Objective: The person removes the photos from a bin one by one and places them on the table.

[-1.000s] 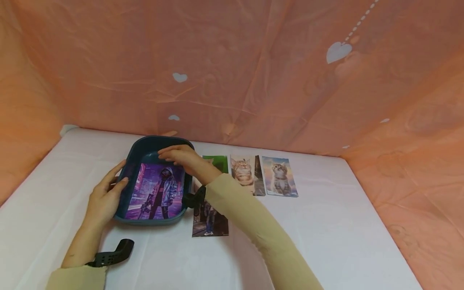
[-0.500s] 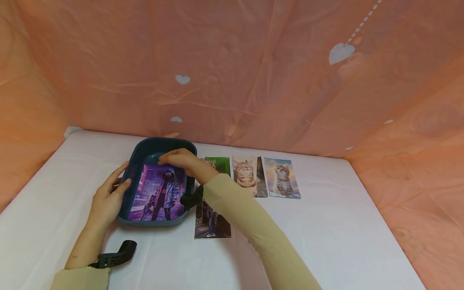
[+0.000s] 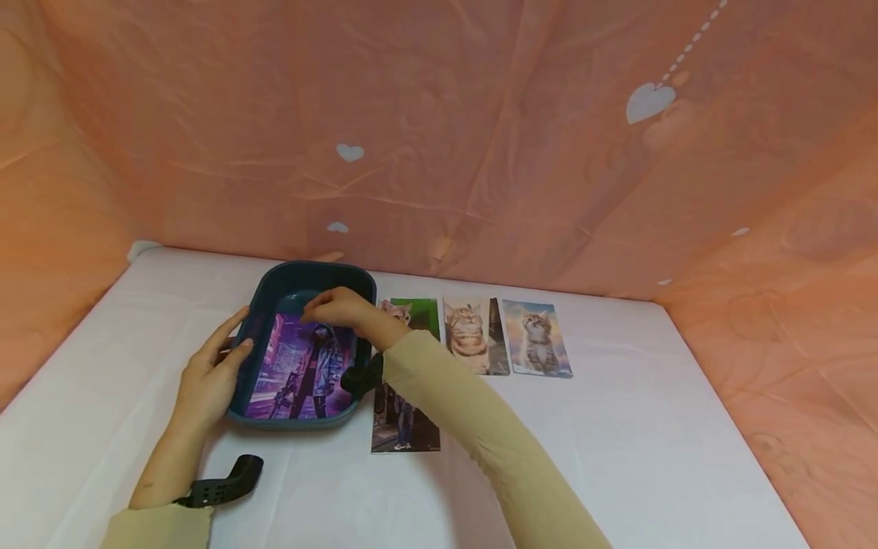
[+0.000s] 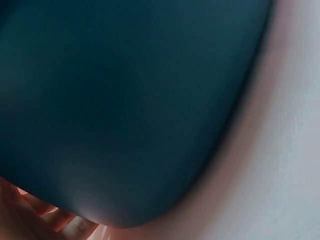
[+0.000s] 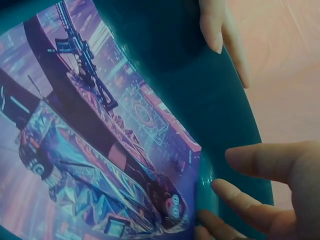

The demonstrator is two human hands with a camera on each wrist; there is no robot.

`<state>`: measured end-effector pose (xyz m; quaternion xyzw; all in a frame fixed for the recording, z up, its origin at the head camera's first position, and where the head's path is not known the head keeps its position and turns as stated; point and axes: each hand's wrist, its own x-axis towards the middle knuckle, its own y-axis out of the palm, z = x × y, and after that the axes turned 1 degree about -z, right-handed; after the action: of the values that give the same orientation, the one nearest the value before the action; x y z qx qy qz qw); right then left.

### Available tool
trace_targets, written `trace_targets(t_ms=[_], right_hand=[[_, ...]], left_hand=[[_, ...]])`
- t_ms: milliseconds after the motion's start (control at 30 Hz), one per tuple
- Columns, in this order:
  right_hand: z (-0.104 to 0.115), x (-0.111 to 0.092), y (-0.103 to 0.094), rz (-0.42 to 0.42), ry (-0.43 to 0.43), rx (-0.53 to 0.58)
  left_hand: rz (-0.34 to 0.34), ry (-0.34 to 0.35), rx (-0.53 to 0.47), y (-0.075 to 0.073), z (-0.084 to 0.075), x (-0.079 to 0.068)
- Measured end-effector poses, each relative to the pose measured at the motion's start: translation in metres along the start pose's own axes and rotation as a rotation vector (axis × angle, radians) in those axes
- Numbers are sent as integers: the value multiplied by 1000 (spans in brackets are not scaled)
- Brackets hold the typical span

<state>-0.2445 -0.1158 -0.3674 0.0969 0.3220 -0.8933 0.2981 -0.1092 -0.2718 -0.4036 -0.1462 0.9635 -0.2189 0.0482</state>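
Observation:
A dark teal plastic tray [image 3: 295, 425] stands at the left of the white table. Inside lies a purple picture card [image 3: 277, 381] showing a hooded figure with a rifle. My left hand [image 3: 209, 385] grips the tray's left rim, thumb over the inside and fingers outside; the left wrist view mostly shows the tray's outer wall [image 4: 125, 110]. My right hand [image 3: 343, 309] is over the tray at the card's top edge. In the right wrist view its thumb and index finger are apart, and its lower fingers [image 5: 215, 227] are by the card's corner.
Right of the tray lie a green-backed cat card [image 3: 427, 313], a tan cat card [image 3: 466, 335] overlapping a dark one, and a kitten card [image 3: 538, 339]. A dark card [image 3: 405, 435] lies nearer, partly under my right arm. A pink-orange cloth [image 3: 439, 137] encloses the table.
My right hand's fingers have bent down toward the card's top edge. The left hand keeps its grip on the tray. The whole head view has shifted slightly.

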Motion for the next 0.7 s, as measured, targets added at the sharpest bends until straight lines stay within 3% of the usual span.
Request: trace_targets(t_ms=[367,700], right_hand=[[0,-5,-2,-55,-141,21],[2,-9,-18,-22,-120,42]], left_hand=[[13,-6,2,0,-1,-1],[14,-7,3,0,-1,-1]])
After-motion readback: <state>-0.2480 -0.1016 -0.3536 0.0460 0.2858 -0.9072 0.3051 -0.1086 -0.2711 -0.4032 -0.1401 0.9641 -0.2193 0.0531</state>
